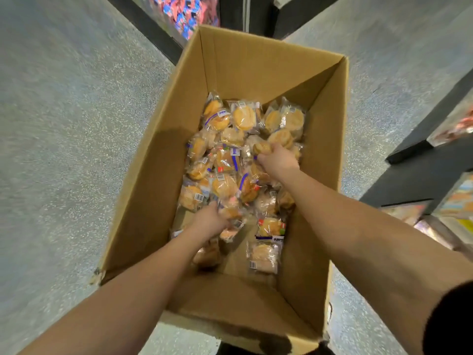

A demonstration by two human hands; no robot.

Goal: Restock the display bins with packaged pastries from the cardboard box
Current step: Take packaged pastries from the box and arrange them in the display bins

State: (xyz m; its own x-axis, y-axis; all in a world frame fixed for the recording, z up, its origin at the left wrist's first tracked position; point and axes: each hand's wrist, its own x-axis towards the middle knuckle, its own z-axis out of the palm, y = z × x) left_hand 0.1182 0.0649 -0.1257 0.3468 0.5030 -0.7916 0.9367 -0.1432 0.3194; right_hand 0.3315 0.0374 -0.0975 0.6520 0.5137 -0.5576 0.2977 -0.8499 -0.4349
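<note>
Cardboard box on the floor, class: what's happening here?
A person reaches both arms into an open cardboard box on the floor. The left hand grips wrapped pastries near the box's near end; the right hand grips one from the pile of packaged pastries farther in. Display bins sit at the right edge.

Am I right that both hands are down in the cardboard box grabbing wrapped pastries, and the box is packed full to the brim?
Not quite. Both the left hand and right hand are in the cardboard box gripping wrapped pastries, but the box is not full: the head view shows one low layer on the bottom, with bare walls high above it.
</note>
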